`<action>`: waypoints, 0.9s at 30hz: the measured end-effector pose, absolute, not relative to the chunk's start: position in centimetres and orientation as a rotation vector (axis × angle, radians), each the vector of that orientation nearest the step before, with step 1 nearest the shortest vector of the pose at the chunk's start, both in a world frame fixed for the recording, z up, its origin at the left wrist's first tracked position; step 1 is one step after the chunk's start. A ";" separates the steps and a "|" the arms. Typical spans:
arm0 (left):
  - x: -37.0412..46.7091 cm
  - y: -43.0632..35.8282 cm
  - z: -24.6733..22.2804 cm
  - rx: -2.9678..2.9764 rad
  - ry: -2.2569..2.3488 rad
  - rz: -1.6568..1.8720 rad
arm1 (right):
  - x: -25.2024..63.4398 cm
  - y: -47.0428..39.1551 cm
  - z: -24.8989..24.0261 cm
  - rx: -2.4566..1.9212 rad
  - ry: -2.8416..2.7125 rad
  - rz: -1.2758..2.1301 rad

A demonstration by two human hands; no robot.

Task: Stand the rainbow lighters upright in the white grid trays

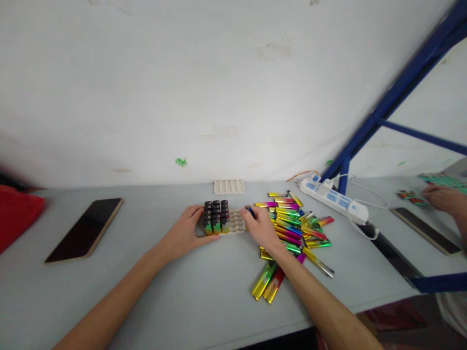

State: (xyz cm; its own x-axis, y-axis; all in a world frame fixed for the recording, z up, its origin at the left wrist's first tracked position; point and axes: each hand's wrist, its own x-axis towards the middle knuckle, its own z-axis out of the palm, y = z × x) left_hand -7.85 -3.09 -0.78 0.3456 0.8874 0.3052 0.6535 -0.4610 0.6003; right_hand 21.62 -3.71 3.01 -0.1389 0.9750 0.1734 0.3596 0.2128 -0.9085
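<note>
A pale tray [238, 222] with round slots stands on the grey table. Its left part holds several upright lighters [216, 218] with black tops, in three columns. My left hand [188, 228] rests around the left side of these lighters, thumb along the front edge and fingers behind. At the tray's right end, my right hand [260, 224] is closed on a lighter with a dark blue top [250, 211]; most of its body is hidden. Right beside that hand lies a loose pile of shiny, many-coloured lighters [292, 228], partly under the right forearm.
Another pale tray [229, 186] lies by the wall. A dark phone-like slab [85, 228] and red cloth [18, 214] are at left. To the right are a white power strip [333, 198], cables and a blue frame [365, 131]; beyond it, another person's hand [441, 197].
</note>
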 end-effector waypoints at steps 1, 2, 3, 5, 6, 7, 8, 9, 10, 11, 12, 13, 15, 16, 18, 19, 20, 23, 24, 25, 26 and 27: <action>-7.9 -3.1 -0.8 2.239 1.360 0.861 | 21.7 -3.7 2.9 -1.288 -1.660 0.900; -7.9 -3.1 -0.8 2.236 1.366 0.861 | 21.7 -3.6 2.9 -1.295 -1.672 0.874; -7.8 -3.1 -0.8 2.233 1.374 0.863 | 21.7 -3.6 2.9 -1.295 -1.687 0.850; -7.8 -3.1 -0.9 2.230 1.384 0.867 | 21.8 -3.6 3.0 -1.292 -1.715 0.810; -7.8 -3.0 -0.8 2.231 1.381 0.865 | 21.9 -3.6 3.0 -1.292 -1.725 0.793; -7.7 -3.0 -0.8 2.233 1.373 0.861 | 22.0 -3.6 3.0 -1.290 -1.737 0.781; -7.7 -3.0 -0.8 2.235 1.362 0.859 | 22.1 -3.6 3.1 -1.283 -1.753 0.774; -7.7 -3.0 -0.7 2.235 1.354 0.859 | 22.2 -3.5 3.1 -1.267 -1.776 0.766; -7.7 -3.0 -0.7 2.234 1.348 0.858 | 22.4 -3.5 3.1 -1.238 -1.807 0.752; -7.7 -3.0 -0.6 2.232 1.346 0.855 | 22.5 -3.4 3.1 -1.199 -1.845 0.724; -7.8 -3.0 -0.6 2.229 1.347 0.849 | 22.6 -3.3 3.1 -1.155 -1.882 0.682; -7.9 -3.0 -0.6 2.226 1.350 0.839 | 22.8 -3.2 3.0 -1.116 -1.915 0.631; -8.1 -2.9 -0.5 2.218 1.348 0.809 | 23.0 -3.0 3.0 -1.078 -1.965 0.535; -8.2 -2.9 -0.5 2.215 1.343 0.796 | 23.2 -2.9 2.9 -1.087 -1.985 0.507; -8.3 -2.9 -0.4 2.217 1.331 0.783 | 23.4 -2.8 2.7 -1.145 -2.012 0.489; -8.3 -2.9 -0.4 2.223 1.324 0.782 | 23.5 -2.7 2.6 -1.178 -2.018 0.487; -8.3 -2.9 -0.4 2.231 1.317 0.783 | 23.6 -2.7 2.5 -1.205 -2.021 0.481; -8.3 -2.9 -0.3 2.248 1.309 0.793 | 23.7 -2.4 2.0 -1.226 -2.055 0.442; -8.3 -2.9 -0.3 2.252 1.308 0.798 | 23.6 -2.2 1.9 -1.225 -2.089 0.432; -8.3 -2.9 -0.4 2.257 1.306 0.806 | 23.5 -2.1 1.7 -1.226 -2.134 0.424; -8.3 -2.9 -0.4 2.262 1.302 0.815 | 23.4 -2.0 1.6 -1.227 -2.184 0.414; -8.3 -2.9 -0.4 2.265 1.298 0.822 | 23.2 -2.0 1.6 -1.228 -2.234 0.400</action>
State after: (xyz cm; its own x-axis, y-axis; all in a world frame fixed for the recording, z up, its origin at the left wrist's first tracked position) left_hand -8.31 -2.88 -0.44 0.3956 0.8714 0.2903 0.6351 -0.4878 0.5989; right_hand 23.21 -1.99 1.61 -0.4286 0.8433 0.3243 0.6783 0.5374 -0.5010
